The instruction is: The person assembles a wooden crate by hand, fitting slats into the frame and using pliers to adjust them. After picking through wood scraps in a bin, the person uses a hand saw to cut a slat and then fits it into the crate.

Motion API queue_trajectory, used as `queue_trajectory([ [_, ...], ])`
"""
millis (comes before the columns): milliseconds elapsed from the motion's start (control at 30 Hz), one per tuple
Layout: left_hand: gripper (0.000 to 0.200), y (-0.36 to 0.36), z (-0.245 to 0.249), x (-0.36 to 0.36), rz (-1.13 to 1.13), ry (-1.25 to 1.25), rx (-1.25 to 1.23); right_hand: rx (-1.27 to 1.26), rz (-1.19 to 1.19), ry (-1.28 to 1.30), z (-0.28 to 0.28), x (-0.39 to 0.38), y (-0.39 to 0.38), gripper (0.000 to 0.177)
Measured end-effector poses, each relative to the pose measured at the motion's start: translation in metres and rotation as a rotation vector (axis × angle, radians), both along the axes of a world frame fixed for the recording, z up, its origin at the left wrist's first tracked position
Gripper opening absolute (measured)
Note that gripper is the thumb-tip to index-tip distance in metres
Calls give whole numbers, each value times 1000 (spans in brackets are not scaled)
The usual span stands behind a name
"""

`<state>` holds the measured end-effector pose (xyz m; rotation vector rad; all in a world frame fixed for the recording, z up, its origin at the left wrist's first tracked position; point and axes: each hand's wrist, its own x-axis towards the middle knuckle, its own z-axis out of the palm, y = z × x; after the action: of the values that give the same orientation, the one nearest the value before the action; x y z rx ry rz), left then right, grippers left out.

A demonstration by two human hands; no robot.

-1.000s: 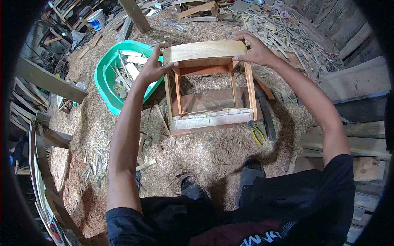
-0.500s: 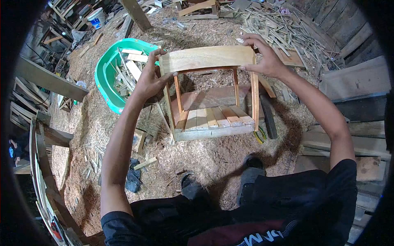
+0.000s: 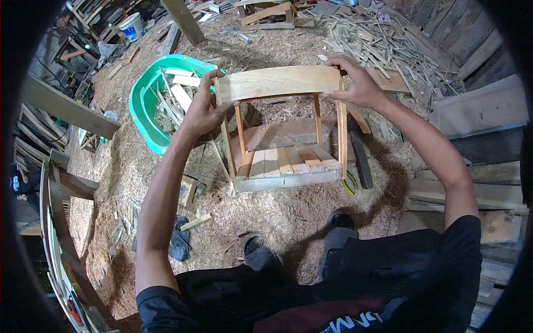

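A small wooden chair-like frame (image 3: 290, 181) with a slatted base stands in front of me, thin uprights at its corners. Across its near top runs a pale, slightly curved board (image 3: 277, 83). My left hand (image 3: 206, 108) grips the board's left end, thumb on the near face and fingers over the top edge. At the opposite end my right hand (image 3: 358, 83) has the board between thumb and fingers, close to the right upright. Behind the slats lies a wide brown plank (image 3: 291, 133), partly covered by the frame.
A green plastic tub (image 3: 141, 119) of wood offcuts sits at the left. Sawdust covers the ground around my feet. Scrap sticks (image 3: 361, 44) are heaped at the back right, and stacked planks (image 3: 472, 194) line the right side. A wooden post (image 3: 184, 22) rises at the back.
The frame's right side has shifted slightly left, and my right hand has moved a little with it. At the far left edge, another person shows more in view.
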<state>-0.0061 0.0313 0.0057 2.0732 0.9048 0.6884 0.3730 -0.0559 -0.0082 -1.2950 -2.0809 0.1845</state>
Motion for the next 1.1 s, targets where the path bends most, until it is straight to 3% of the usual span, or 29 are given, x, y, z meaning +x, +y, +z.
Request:
queue_trajectory([
  [267,73,0,-1,2,0,-32,-11,10,-24,-258,20,-5,1,71],
  [567,76,-3,1,1,21,-42,-65,38,-1,-193,13,-2,6,69],
  [667,77,-13,2,-2,2,-71,-2,12,-4,-197,16,-4,-6,66],
  [700,76,-18,1,-4,6,-65,10,142,23,-211,17,-10,-13,60],
  [833,71,-36,-11,-15,-36,-70,122,185,45,-194,16,-14,-36,60],
  [967,75,-44,-10,-18,26,-7,16,107,61,-176,20,-12,-44,83],
  [1100,72,-40,-16,-15,11,-104,-40,14,88,-63,15,-2,-42,108],
])
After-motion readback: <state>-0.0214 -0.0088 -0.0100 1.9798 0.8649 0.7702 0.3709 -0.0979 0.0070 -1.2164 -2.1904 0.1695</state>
